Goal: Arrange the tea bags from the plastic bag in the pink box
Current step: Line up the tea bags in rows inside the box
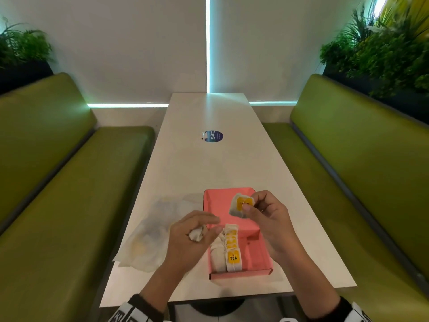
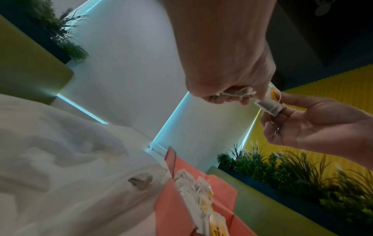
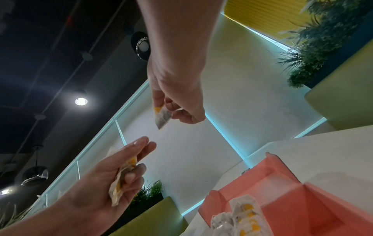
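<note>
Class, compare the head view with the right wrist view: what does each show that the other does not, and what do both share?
Only the head view shows the plastic bag, the round table sticker and the label reading TEA. Only the right wrist view shows the ceiling lamps. Both show the pink box, its row of tea bags, and the left hand and right hand each holding tea bags.

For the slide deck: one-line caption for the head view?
Right hand pinches a tea bag above the pink box; left hand holds more.
</note>
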The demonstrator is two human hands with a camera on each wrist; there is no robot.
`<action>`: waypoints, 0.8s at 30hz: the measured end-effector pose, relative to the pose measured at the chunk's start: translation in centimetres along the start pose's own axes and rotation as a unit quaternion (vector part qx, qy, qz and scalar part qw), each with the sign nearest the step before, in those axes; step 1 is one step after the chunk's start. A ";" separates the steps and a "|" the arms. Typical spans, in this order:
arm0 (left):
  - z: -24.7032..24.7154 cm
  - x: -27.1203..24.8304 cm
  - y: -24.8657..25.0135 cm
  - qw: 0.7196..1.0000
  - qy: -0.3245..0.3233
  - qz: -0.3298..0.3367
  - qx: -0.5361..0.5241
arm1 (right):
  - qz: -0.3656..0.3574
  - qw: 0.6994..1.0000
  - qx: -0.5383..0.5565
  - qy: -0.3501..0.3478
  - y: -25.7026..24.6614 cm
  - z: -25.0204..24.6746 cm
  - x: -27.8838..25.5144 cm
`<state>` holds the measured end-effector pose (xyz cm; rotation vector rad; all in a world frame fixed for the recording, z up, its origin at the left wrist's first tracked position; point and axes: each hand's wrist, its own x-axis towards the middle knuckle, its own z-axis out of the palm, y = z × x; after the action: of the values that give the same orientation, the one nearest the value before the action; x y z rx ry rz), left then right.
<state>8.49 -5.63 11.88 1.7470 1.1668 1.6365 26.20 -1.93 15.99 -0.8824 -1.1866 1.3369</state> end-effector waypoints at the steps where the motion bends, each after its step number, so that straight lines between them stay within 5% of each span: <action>1: 0.0 0.4 0.6 0.999 0.007 -0.039 -0.012 | 0.000 1.000 -0.008 -0.010 0.0 -0.1 0.0; 5: 1.0 1.3 2.4 0.982 -0.054 -0.151 -0.096 | 0.019 0.998 -0.039 -0.046 0.3 0.0 -0.2; 10: 1.8 1.7 2.5 0.971 -0.014 -0.192 -0.144 | 0.036 0.988 -0.103 -0.111 -1.1 -0.9 0.1; 14: 1.7 1.3 3.0 0.975 -0.052 -0.187 -0.113 | 0.017 0.920 -0.342 -0.192 -4.2 -1.5 1.2; 17: 1.9 1.2 3.0 0.975 -0.035 -0.204 -0.083 | -0.073 0.855 -0.494 -0.136 -4.7 -1.0 2.4; 21: 1.6 1.2 2.7 0.971 0.016 -0.236 -0.043 | -0.066 0.875 -0.465 -0.115 -4.8 -1.2 2.7; 24: 1.3 1.2 2.5 0.970 -0.030 -0.238 -0.030 | -0.056 0.867 -0.482 -0.117 -4.4 -1.3 2.4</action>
<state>10.33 -5.73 14.36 1.3341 1.3623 1.3043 28.16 0.25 20.26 -1.3247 -2.1312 0.7041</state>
